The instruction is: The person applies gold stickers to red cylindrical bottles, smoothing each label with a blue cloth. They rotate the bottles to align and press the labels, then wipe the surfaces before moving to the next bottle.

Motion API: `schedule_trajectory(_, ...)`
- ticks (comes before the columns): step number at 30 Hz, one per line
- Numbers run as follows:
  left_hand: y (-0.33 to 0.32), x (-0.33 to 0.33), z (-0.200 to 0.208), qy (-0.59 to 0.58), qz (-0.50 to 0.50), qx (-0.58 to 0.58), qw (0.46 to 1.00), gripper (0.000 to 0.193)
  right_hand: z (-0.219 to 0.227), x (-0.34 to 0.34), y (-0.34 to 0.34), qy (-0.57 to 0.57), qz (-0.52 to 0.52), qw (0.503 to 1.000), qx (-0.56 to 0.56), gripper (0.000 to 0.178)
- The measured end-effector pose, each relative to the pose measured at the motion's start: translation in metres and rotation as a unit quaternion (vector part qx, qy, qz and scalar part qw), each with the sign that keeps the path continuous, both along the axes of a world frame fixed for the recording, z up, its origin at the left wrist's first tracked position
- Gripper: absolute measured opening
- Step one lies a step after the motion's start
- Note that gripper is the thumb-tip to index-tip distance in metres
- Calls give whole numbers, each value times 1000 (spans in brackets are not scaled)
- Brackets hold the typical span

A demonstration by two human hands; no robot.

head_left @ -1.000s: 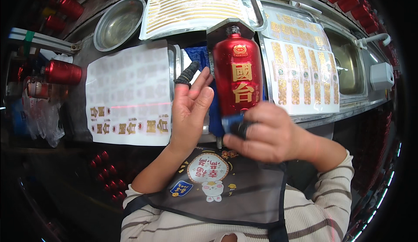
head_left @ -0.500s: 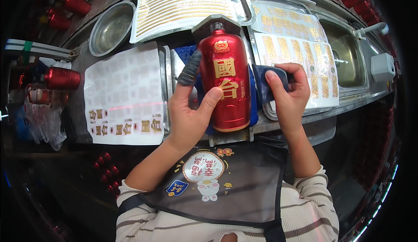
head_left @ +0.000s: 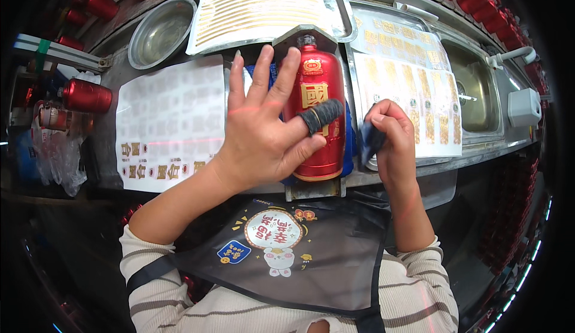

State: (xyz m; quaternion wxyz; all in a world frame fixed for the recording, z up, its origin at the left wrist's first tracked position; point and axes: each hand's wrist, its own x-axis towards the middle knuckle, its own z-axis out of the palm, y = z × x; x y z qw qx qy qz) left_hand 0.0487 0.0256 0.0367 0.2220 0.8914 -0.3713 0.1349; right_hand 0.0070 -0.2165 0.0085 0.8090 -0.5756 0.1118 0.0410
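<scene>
A glossy red bottle (head_left: 320, 164) with gold characters lies on its back, neck away from me, in a metal holder (head_left: 314, 191) lined with blue cloth. My left hand (head_left: 257, 132) is spread across the bottle's left side. Its index finger, wrapped in dark tape, and its thumb are over the lower gold lettering and partly hide it. To the right of the bottle, my right hand (head_left: 396, 147) pinches a thin, flat, dark blue piece (head_left: 371, 141), somewhat blurred and seen nearly edge-on.
A sheet of gold character decals (head_left: 173, 105) lies at left. Gold-striped sheets (head_left: 257, 9) rest on a tray behind; more decal sheets (head_left: 413, 75) are at right. A metal bowl (head_left: 162, 36), a sink (head_left: 479, 87) with a tap, and more red bottles (head_left: 87, 96) stand around.
My left hand has swung from the bottle's left edge over onto its front, fingers spreading. My right hand has dropped slightly and turned the dark blue piece edge-on.
</scene>
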Motion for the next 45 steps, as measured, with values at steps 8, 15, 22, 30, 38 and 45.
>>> schedule_trajectory(8,8,-41,-25,47,68,-19,996,30,-4,-5,47,-101,8,976,-192,28)
schedule_trajectory(15,20,-55,-46,138,136,-113,975,37,-1,-6,47,-75,20,985,-155,34)
schedule_trajectory(22,12,-19,-22,43,74,-27,996,34,3,-5,50,-78,25,984,-159,38)
schedule_trajectory(30,17,-31,-22,67,78,-69,992,37,5,-10,46,-45,51,981,-181,43)
schedule_trajectory(38,19,23,-25,35,26,-52,998,41,11,-12,50,-43,45,980,-188,45)
schedule_trajectory(45,20,26,-22,38,15,-85,996,44,10,-15,52,-47,46,983,-174,43)
